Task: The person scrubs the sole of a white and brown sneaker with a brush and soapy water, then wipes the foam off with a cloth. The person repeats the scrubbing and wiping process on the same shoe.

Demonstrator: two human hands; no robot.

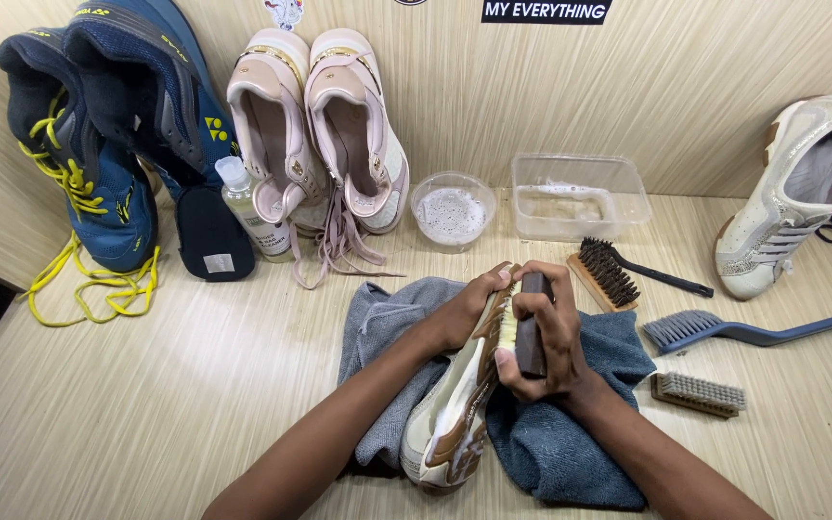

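Note:
A white sneaker with a brown sole (450,419) lies on its side on a blue-grey towel (570,453) in front of me. My left hand (469,308) grips the sneaker near its toe end. My right hand (541,337) is closed around a dark-backed brush (530,332) whose pale bristles press against the sole edge.
Blue sneakers with yellow laces (98,144) and pink sneakers (325,125) lean on the back wall, with a small bottle (247,207) between. A round bowl (452,210), a clear tub (578,195), three spare brushes (618,270) (734,330) (697,393) and another white shoe (792,193) lie right.

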